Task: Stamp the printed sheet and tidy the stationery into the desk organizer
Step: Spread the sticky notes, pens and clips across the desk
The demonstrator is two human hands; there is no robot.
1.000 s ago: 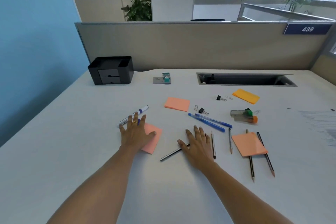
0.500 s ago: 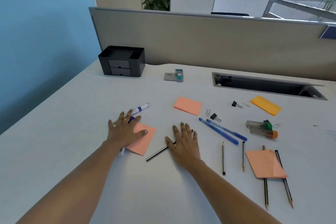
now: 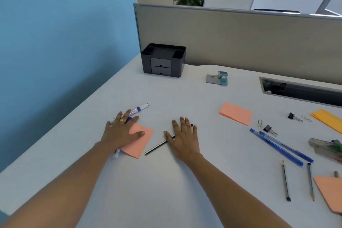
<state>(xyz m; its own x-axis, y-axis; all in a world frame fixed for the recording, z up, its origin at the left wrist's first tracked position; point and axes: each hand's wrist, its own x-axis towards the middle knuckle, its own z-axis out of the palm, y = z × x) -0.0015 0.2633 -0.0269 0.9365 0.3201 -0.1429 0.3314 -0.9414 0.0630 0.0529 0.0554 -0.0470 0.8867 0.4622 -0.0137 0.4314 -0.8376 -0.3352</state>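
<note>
My left hand (image 3: 121,132) lies flat, fingers spread, on a pink sticky pad (image 3: 137,141) and over a white and blue marker (image 3: 139,107). My right hand (image 3: 183,137) rests flat on a dark pencil (image 3: 157,147). A black desk organizer (image 3: 163,60) with two drawers stands at the back left by the partition. A teal stamp (image 3: 222,77) sits on a grey pad (image 3: 212,79) further right. Two blue pens (image 3: 277,147), two pencils (image 3: 286,181) and another pink pad (image 3: 236,113) lie to the right. The printed sheet is out of view.
Binder clips (image 3: 268,128), paper clips (image 3: 260,123), a yellow pad (image 3: 328,119), a clear case (image 3: 325,147) and a pink pad (image 3: 331,193) crowd the right side. A cable slot (image 3: 299,90) opens at the back right. The partition (image 3: 240,39) closes the back; a blue wall stands left.
The view has swung left and down, so the organizer is now central and the printed sheet has left the frame. Both hands stay flat on the same objects.
</note>
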